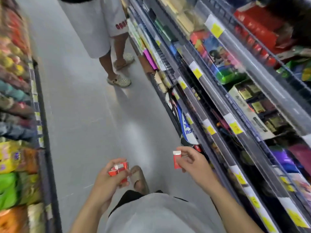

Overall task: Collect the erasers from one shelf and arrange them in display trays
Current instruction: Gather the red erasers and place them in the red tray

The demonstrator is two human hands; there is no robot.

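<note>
My left hand [107,180] grips a small bunch of red-sleeved erasers [118,170] in front of my waist, over the aisle floor. My right hand [191,163] pinches a single eraser [177,159] with a red sleeve and a white end, held upright between thumb and fingers. It hovers just left of the lower shelf edges on the right. No display tray is in view. The picture is blurred by motion.
Shelves with yellow price tags [235,127] and mixed stationery run along the right. Shelves of coloured packets [10,187] line the left. A person in a white garment and pale clogs [119,80] stands ahead in the grey aisle. My sandalled foot [138,178] shows below.
</note>
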